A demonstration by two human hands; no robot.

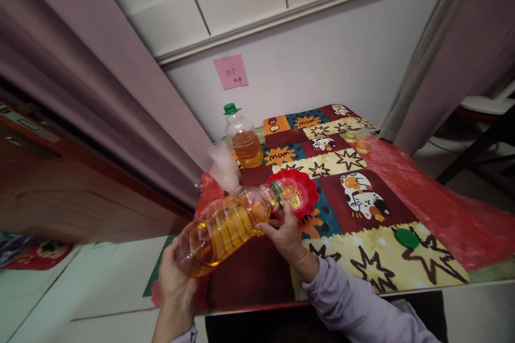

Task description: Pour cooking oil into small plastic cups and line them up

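A large clear plastic bottle of golden oil (225, 228) is tilted almost flat between my hands, its mouth toward the right. My left hand (175, 273) cups its base. Near the neck, my right hand (287, 233) grips the bottle, fingers partly hidden behind it. A green ring (276, 193) circles the neck. Just beyond the mouth, a clear plastic cup (288, 188) sits in a red scalloped dish (309, 193); some yellow liquid seems to be in the cup. The bottle's green cap (407, 238) lies on the patterned mat to the right.
Behind the dish stand a second bottle (246, 144) with a green cap and some stacked clear cups (225, 169). Two clear cups with yellowish liquid, including a nearer cup (364, 143), stand at the far right. Red plastic sheeting (426, 193) covers the table under the mats.
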